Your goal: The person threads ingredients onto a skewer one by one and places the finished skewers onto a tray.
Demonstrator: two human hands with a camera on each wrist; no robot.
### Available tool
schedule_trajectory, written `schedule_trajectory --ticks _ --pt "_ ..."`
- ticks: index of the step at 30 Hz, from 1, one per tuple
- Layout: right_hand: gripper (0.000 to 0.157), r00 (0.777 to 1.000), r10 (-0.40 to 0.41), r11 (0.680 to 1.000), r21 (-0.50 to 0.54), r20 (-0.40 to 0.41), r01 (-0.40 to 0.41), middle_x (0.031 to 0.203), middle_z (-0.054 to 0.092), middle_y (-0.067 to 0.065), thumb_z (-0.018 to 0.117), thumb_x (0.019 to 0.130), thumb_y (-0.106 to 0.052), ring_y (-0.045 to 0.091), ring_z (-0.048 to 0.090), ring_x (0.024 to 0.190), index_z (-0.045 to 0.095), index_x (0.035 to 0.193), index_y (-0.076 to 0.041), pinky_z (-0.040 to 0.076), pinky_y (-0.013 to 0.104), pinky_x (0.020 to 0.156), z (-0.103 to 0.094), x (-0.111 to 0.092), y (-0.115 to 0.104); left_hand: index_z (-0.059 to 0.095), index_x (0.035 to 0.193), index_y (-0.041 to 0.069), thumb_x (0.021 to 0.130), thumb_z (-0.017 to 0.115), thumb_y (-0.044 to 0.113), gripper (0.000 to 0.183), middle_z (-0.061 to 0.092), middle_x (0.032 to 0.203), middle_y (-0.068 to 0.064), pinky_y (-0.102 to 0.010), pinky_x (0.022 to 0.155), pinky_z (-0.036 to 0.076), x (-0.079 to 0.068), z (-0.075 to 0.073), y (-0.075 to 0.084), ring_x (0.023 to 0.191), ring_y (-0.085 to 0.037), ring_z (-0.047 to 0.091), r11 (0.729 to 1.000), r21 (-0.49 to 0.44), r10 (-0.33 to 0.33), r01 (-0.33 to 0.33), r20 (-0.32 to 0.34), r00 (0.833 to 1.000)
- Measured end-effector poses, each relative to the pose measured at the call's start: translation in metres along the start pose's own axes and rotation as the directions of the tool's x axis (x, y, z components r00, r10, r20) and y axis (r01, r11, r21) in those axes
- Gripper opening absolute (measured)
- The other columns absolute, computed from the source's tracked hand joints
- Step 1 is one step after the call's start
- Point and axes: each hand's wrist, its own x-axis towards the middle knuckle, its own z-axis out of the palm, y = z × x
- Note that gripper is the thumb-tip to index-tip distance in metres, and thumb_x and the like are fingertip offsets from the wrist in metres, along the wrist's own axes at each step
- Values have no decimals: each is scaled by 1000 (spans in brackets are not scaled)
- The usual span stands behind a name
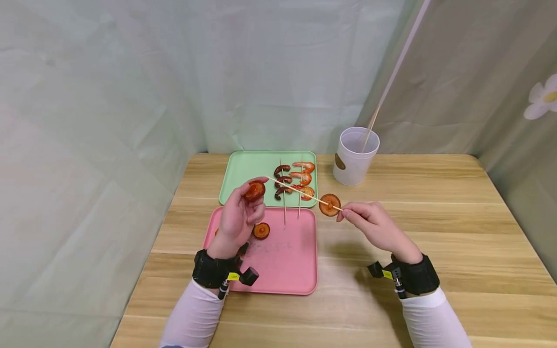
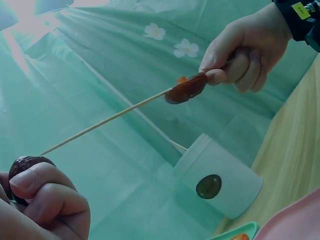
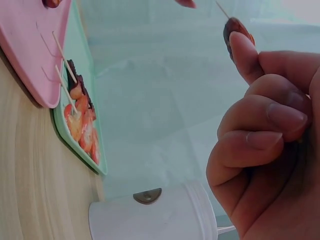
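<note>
Head view shows your right hand (image 1: 374, 224) pinching a thin stick (image 1: 300, 191), one mushroom (image 1: 331, 198) on it just past those fingers, while your left hand (image 1: 235, 220) grips another mushroom (image 1: 254, 191), probably light, firm and slippery, so hold its rim.

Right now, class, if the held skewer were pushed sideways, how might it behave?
The skewer is probably fairly stiff: it runs straight from the right hand. Being so thin, it could flex or snap under force. The threaded mushroom may make the gripped end heavier.
</note>
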Motion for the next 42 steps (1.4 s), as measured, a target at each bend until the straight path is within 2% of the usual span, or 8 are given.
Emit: schedule_trajectory --ticks 10,13,18,28,34,37,42 --pt "29 998 -6 1000 17 55 5 94 77 -2 58 108 -1 11 65 82 76 97 -19 52 28 74 -2 -1 -2 53 140 5 118 25 30 44 34 69 1 -38 53 13 6 3 -3 45 -11 28 991 129 35 -32 -21 999" --pt "29 998 -3 1000 14 57 2 94 76 -4 58 108 -1 14 64 81 76 97 -20 51 28 73 -2 0 -3 54 139 6 117 25 31 44 35 70 0 -36 51 14 6 2 -3 45 -12 29 989 145 42 -38 -28 999" --pt "27 998 -6 1000 9 67 5 94 75 -8 58 108 -1 12 64 80 77 97 -16 51 28 73 -1 1 -3 54 139 5 117 27 31 43 34 71 1 -28 46 21 6 1 -2 45 -10 29 981 184 66 -57 -46 997" --pt "30 997 1 1000 6 78 -2 92 75 -11 58 107 1 9 65 82 78 96 -17 52 27 75 0 0 -1 54 142 -1 116 31 30 47 38 79 -4 -26 46 24 5 1 -2 47 -16 27 941 315 144 -122 -48 988" --pt "30 997 9 1000 -3 83 -9 92 75 -12 59 107 0 9 65 82 78 96 -19 52 27 75 0 0 -2 57 139 2 116 31 30 45 44 85 -7 -26 46 26 5 0 -5 49 -23 27 910 394 159 -128 -47 986" --pt "29 996 3 1000 -9 86 -2 93 75 -12 59 107 0 9 65 82 78 96 -19 53 27 75 1 0 -4 57 138 0 117 31 31 46 44 85 -8 -26 46 26 6 0 -8 50 -28 26 902 412 156 -130 -31 987" --pt "27 996 14 1000 -10 93 -13 95 76 -10 59 108 -2 9 65 82 78 98 -17 52 28 75 5 1 -6 57 139 1 118 29 42 54 41 81 -6 -27 46 25 5 2 -12 50 -29 23 911 389 154 -136 -17 988"
